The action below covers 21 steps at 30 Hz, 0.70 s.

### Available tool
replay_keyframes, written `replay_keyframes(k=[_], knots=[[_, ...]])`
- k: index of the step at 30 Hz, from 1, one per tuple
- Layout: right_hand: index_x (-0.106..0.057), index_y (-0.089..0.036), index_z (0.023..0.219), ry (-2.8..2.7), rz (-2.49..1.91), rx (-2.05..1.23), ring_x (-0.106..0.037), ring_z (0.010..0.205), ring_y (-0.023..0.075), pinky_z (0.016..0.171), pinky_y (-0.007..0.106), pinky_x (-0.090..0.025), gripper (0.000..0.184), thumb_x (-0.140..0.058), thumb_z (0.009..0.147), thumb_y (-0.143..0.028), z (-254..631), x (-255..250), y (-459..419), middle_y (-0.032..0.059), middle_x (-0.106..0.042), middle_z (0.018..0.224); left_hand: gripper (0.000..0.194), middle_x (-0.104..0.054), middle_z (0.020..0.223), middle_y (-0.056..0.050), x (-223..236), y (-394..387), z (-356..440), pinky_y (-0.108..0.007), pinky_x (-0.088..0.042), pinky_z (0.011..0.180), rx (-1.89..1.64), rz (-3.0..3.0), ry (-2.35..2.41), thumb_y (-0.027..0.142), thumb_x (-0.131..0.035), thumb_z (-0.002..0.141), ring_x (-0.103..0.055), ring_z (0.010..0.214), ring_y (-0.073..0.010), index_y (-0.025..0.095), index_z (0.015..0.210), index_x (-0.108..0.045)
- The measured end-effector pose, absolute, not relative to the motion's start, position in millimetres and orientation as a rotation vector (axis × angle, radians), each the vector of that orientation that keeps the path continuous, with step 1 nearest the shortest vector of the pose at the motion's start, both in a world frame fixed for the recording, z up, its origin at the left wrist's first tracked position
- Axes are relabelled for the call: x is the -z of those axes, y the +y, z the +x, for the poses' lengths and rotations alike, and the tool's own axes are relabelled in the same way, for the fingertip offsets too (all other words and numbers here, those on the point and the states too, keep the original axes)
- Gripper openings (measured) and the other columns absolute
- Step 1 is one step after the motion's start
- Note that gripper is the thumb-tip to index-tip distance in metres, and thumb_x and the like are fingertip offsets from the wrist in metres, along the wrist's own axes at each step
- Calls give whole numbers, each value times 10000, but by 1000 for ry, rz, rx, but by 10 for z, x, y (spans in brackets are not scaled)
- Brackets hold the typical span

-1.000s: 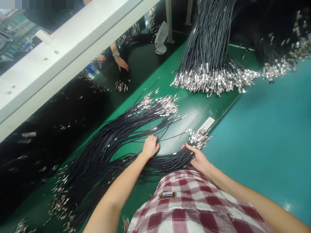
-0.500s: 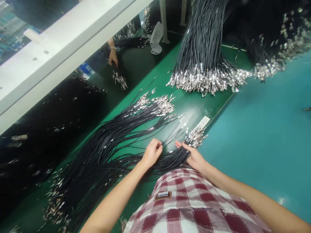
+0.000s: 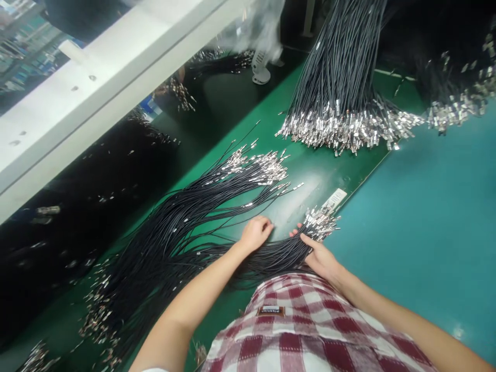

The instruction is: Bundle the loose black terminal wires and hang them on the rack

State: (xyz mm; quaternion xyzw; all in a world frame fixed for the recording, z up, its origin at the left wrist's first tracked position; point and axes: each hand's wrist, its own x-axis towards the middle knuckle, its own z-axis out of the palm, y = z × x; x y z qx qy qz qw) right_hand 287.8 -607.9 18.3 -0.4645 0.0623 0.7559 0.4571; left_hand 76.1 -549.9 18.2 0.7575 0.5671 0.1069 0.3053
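Note:
A loose spread of thin black wires with silver terminals lies across the green bench top. My right hand is closed round a gathered bundle of these wires, just behind its cluster of metal terminals. My left hand is curled, its fingertips pinched together at the same bundle, a little left of the right hand. What the fingertips hold is too small to make out.
A big hanging bundle of wires with shiny terminals rests at the back, another at far right. A white beam crosses upper left. A small white fan stands beyond. The blue surface lies to the right.
My left hand moved right along the bundle toward the right hand. Another person's hand at the back left is gone from view, and a blurred clear bag appeared near the fan.

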Motion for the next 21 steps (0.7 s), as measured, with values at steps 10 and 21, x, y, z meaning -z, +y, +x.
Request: replay_keyframes(k=[10, 21], knots=[[-705, -171, 819, 238, -1269, -1840, -681, 697, 175, 664, 266, -577, 191, -797, 656, -132, 2858, -100, -6024, 48, -727, 748, 87, -613, 995, -126, 184, -5180, 356, -403, -454, 946, 47, 2266, 1686, 150, -502, 914, -566, 1005, -261, 153, 922, -589], [-696, -172, 827, 272, -1247, -1862, -684, 701, 170, 669, 267, -594, 167, -762, 689, -105, 2877, -76, -6012, 41, -724, 760, 282, -593, 1157, -146, 264, -5270, 413, -370, -465, 918, 114, 2392, 1797, 148, -443, 928, -558, 1073, -267, 124, 1188, -549]])
